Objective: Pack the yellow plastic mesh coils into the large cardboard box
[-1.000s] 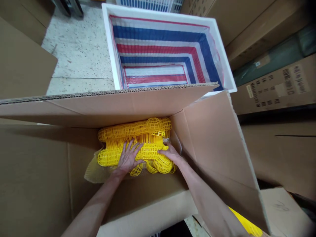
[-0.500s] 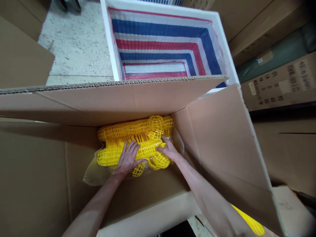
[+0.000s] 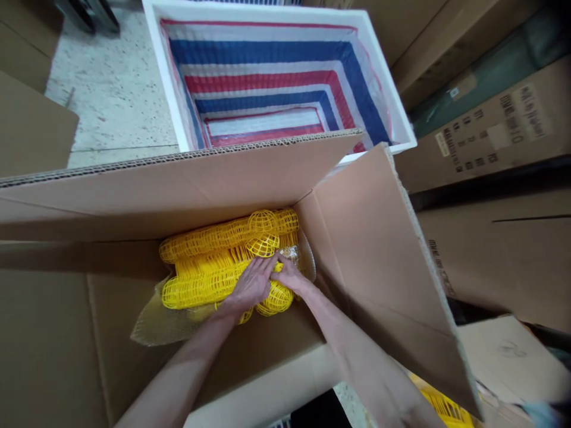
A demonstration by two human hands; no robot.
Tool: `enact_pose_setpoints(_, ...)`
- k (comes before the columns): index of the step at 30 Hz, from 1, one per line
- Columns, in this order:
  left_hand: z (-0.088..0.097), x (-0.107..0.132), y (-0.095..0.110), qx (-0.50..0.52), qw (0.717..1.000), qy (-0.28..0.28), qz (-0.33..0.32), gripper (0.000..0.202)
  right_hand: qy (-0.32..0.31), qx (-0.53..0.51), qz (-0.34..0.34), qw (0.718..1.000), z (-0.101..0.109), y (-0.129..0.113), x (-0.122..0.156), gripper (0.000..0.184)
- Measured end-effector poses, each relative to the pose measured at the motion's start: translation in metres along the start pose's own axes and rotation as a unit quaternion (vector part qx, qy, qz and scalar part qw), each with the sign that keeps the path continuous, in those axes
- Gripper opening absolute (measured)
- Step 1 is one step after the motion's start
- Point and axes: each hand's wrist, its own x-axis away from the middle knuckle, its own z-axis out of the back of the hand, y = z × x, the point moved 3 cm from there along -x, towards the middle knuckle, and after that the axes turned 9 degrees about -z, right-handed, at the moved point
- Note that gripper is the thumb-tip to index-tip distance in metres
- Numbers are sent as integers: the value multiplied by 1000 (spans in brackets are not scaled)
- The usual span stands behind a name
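Deep in a large open cardboard box (image 3: 343,238) lie stacked yellow plastic mesh pieces (image 3: 196,285) with rounded, basket-like ends. They form two long nested rows, with loose rounded pieces on top. My left hand (image 3: 253,285) rests over the right end of the nearer row, its fingers stretched out and close together. Beside it, my right hand (image 3: 288,276) has its fingers bent around a yellow mesh piece at that end. The fingertips of both hands meet there, and what lies beneath them is partly hidden. Clear bubble wrap (image 3: 154,324) sticks out under the pieces.
Behind the box stands a white crate (image 3: 388,83) lined with blue, red and white striped sheeting. Several cartons (image 3: 495,131) are stacked on the right. More yellow mesh (image 3: 446,410) shows at the lower right, near a smaller carton (image 3: 513,356).
My left hand has slid right along the nearer row until it meets my right hand. Its fingers have drawn together. The whole view has shifted somewhat.
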Motion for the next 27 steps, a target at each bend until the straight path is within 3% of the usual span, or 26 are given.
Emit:
enact_pose_setpoints(3,12,-20,-1,16,998,-55,22,83,-16,-17,-17,1000,1,-3,1,65)
enact_pose_setpoints(7,21,-28,-10,1,993,-116,22,84,-4,-25,-38,999,8,-7,6,68)
enact_pose_setpoints(10,23,-29,-15,-13,994,-112,10,82,24,-75,-42,996,16,-3,11,73)
enact_pose_setpoints(13,19,-29,-19,-16,995,-100,19,76,99,-115,-29,988,25,5,19,61)
enact_pose_setpoints(17,10,-26,-22,-10,995,-96,25,78,198,-55,-52,977,38,12,32,29)
enact_pose_setpoints(22,4,-24,-20,-15,996,-87,24,76,298,4,-71,952,47,-2,43,46)
enact_pose_setpoints(27,7,-24,-17,-12,996,-86,27,73,372,205,-77,902,44,-37,47,51)
